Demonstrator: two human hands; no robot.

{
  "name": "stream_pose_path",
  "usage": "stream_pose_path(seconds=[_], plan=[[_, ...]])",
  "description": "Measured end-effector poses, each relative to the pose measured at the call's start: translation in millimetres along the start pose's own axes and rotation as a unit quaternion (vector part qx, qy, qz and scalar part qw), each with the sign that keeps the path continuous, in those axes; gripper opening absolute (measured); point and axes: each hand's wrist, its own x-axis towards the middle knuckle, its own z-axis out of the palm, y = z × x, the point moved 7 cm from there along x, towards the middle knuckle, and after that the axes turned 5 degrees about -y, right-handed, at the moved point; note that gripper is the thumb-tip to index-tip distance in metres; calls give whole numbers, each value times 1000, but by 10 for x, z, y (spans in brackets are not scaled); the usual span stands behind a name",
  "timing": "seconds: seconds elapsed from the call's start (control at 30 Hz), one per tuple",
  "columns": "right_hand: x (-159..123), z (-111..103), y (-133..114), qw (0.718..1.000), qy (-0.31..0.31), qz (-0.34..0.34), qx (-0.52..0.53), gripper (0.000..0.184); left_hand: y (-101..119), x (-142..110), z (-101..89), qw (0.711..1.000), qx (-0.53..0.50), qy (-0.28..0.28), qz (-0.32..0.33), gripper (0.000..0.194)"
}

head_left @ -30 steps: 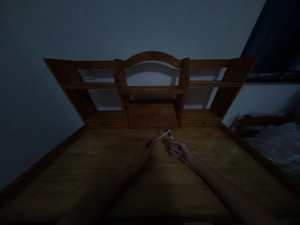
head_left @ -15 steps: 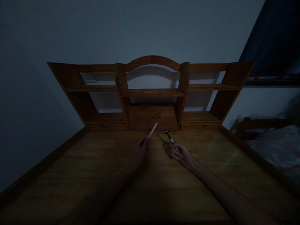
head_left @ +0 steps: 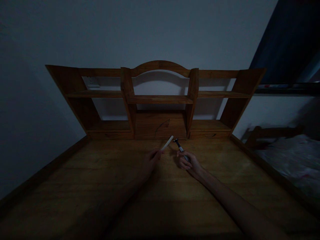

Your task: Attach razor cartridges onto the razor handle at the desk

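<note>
My left hand (head_left: pixel 151 159) is closed around the lower end of a slim pale stick (head_left: pixel 167 142) with a rounded tip, slanting up to the right. In my right hand (head_left: pixel 187 161) is a small T-headed tool (head_left: pixel 179 146) with a dark neck and a grey handle; in this dim light I cannot tell whether it is a razor or a little hammer. Its head points up and left, close to the stick's tip, with a narrow gap between them. Both hands are over the wooden desk top (head_left: pixel 160 200).
At the desk's back stands a wooden shelf unit (head_left: pixel 160 99) with several compartments and low drawer fronts. Raised wooden edges (head_left: pixel 262 163) run along the desk's sides. To the right are a pale plastic-like heap (head_left: pixel 295 160) and a dark curtain (head_left: pixel 282 43).
The stick has swung lower and to the right, bringing its tip nearer the tool's head. My right hand has shifted slightly left. The view has turned a little.
</note>
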Motion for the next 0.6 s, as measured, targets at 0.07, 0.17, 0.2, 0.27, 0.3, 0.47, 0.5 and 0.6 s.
stream_pose_path(seconds=[0.07,0.17,0.2,0.27,0.3,0.47,0.5,0.6], plan=[[-1,-1,15,1000,-3,7,8,23,24,-15,8,1000,7,-4,1,45],[-2,23,21,1000,-7,10,26,31,62,-49,36,999,30,-14,-4,43],[1,38,22,999,-11,11,29,32,77,-61,39,999,34,-12,-2,43],[10,63,17,999,-19,10,30,34,98,-78,42,999,37,-8,5,42],[16,67,11,999,-21,6,28,35,102,-83,41,999,36,-6,9,42],[29,-24,-17,999,-3,-14,34,35,64,-76,5,999,26,14,13,41],[28,-44,-13,999,-2,-13,39,34,55,-73,4,1000,24,15,13,41],[18,-83,-5,999,1,-12,39,32,50,-74,15,1000,17,7,10,41]])
